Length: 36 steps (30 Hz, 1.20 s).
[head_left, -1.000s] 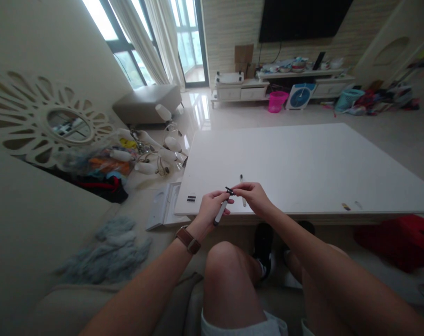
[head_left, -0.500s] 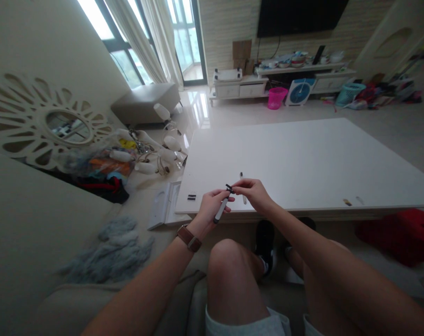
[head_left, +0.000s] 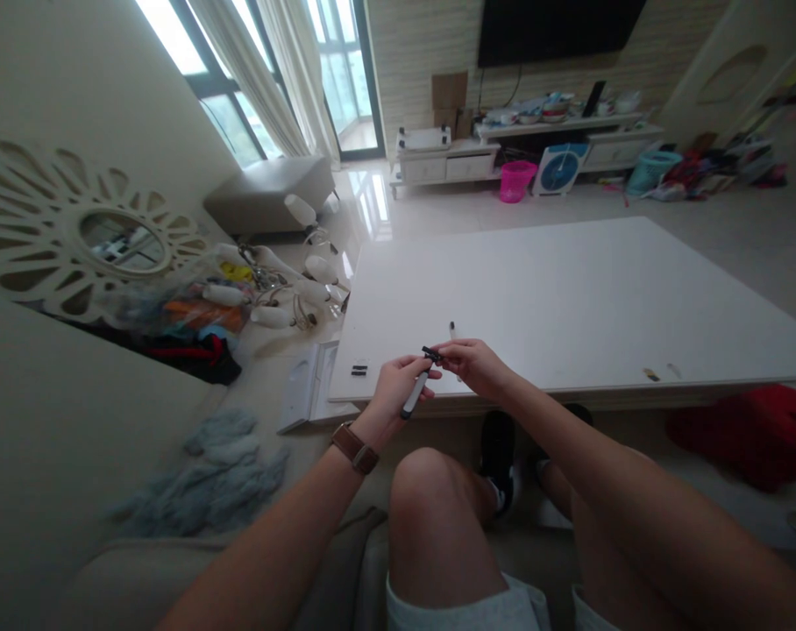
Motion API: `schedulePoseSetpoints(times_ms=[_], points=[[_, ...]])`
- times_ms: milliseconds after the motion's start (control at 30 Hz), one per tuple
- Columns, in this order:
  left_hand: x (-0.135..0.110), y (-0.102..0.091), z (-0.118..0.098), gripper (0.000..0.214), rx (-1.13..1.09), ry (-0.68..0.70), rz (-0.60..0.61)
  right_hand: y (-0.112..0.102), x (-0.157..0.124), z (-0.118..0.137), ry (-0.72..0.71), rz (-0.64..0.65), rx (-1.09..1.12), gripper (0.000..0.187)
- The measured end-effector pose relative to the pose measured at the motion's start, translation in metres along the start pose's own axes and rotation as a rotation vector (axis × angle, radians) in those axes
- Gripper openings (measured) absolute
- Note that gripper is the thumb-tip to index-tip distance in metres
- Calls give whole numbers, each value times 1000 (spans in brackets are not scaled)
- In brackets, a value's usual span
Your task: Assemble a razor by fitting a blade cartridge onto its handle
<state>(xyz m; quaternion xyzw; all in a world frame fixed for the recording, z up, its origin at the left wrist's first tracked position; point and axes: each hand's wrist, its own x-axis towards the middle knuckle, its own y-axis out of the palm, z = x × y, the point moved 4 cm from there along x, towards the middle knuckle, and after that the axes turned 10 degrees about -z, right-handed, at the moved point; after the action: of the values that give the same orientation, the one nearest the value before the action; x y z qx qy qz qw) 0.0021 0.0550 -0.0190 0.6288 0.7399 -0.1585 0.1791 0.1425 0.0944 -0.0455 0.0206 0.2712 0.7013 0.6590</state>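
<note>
My left hand [head_left: 401,386] is closed round a slim tool with a grey-white handle [head_left: 415,396] and a black butt end, just over the table's near edge. At its upper end sits a small black head [head_left: 430,353]; its exact kind is too small to make out. The fingertips of my right hand [head_left: 473,364] pinch at this black head from the right. Behind the right hand a thin white stick with a dark tip [head_left: 451,326] lies on the white table [head_left: 536,298], partly hidden. Two short black strips [head_left: 359,371] rest at the table's left corner.
A small brown-and-black piece [head_left: 651,374] lies near the table's front edge on the right. An open white box [head_left: 299,386] stands on the floor left of the table. A chandelier with white shades [head_left: 273,315] and a red cloth item [head_left: 753,434] flank it.
The right hand's fingers have shifted slightly down at the black head, covering more of the white stick behind. The left hand holds the tool in nearly the same place.
</note>
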Motion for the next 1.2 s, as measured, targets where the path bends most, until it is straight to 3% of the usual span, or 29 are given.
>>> schedulePoseSetpoints(times_ms=[767, 1200], points=[[-3, 0, -2, 13, 50, 11, -5, -4, 2, 0, -4, 32, -59, 22], [-2, 0, 0, 14, 12, -5, 6, -5, 2, -6, 125, 82, -27, 14]])
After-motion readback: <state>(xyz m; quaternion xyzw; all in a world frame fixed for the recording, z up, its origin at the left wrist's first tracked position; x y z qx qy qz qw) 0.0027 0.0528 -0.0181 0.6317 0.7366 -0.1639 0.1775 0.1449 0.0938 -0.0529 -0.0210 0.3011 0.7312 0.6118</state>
